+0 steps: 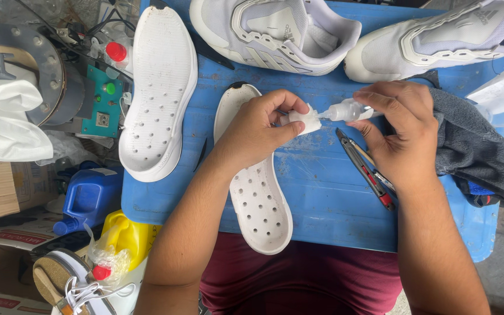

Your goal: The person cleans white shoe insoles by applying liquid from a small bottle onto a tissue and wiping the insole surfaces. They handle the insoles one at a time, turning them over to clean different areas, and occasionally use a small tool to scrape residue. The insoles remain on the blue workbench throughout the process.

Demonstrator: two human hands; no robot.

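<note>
My left hand (258, 129) pinches a small white wad of cotton or cloth (307, 121) above a white shoe insole (259, 198) that lies on the blue work board (322, 192). My right hand (401, 131) grips a small clear squeeze bottle (347, 110), its nozzle touching the wad. A second white sole (158, 87) lies to the left. Two white sneakers (275, 32) (438, 38) rest at the far edge of the board.
A utility knife and pliers (366, 169) lie under my right hand. A grey cloth (471, 143) sits at the right. A machine (59, 81), a blue jug (88, 198) and a yellow jug (126, 236) stand to the left.
</note>
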